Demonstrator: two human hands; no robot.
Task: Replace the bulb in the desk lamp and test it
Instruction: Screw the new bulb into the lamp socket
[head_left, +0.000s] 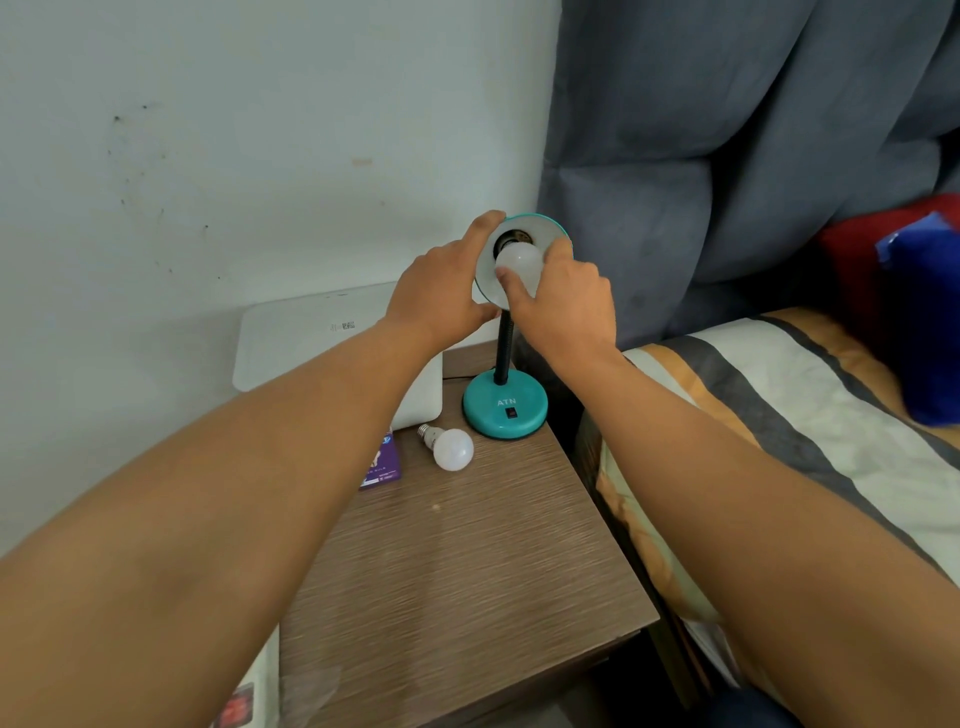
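A teal desk lamp stands on a brown bedside table (467, 561); its round base (505, 410) bears a black switch, and a black flexible neck rises to the shade (540, 228), tilted toward me. My left hand (441, 291) grips the shade's left rim. My right hand (561, 306) holds a white bulb (519, 260) at the shade's mouth, just below the dark socket. Whether the bulb's base sits in the socket I cannot tell. A second white bulb (451, 447) lies on its side on the table, left of the lamp base.
A white flat box (322, 338) leans at the back of the table against the wall. A purple card (384, 467) lies beside the loose bulb. A bed with striped bedding (779, 415) and a grey headboard sits to the right.
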